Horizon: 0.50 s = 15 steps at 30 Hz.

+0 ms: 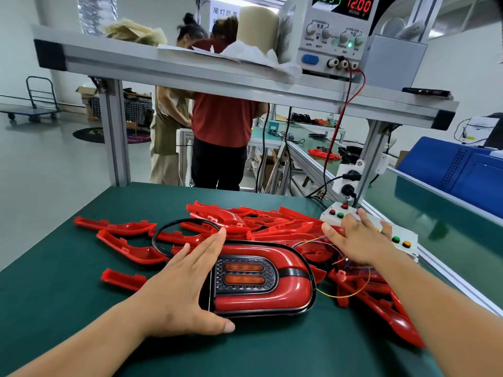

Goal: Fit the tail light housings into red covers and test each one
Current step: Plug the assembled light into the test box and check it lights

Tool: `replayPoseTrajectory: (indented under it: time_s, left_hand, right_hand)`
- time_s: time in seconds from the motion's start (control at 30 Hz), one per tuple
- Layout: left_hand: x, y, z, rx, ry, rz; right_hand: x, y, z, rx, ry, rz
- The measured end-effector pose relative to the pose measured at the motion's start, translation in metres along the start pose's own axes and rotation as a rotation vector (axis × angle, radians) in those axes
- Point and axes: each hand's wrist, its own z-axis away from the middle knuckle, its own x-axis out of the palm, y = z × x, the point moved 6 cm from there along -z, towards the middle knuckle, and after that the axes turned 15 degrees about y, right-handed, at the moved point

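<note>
An assembled tail light (pixel 272 278), red cover with a dark centre and two orange lamps, lies on the green mat. My left hand (pixel 185 287) lies against its left end with straight fingers and the thumb along its near edge. My right hand (pixel 356 238) reaches out, fingers spread, onto the white button box (pixel 381 229) with red, green and orange buttons. Thin coloured wires (pixel 351 268) run from the light toward the box. Several loose red covers (pixel 245 221) are piled behind and to the right.
A black gasket ring (pixel 163 235) lies among the covers. A power supply (pixel 329 34) reading 12.00 V sits on the aluminium shelf (pixel 190 69) overhead. Two people stand beyond the bench. A blue bin (pixel 462 170) is at the right.
</note>
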Motion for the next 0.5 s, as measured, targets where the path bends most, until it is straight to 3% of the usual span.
replayPoseTrajectory:
  time_s: [0.5]
  left_hand:
    - [-0.003, 0.0, 0.0, -0.044, -0.027, 0.008]
  right_hand:
    - [0.001, -0.027, -0.013, -0.032, -0.032, -0.075]
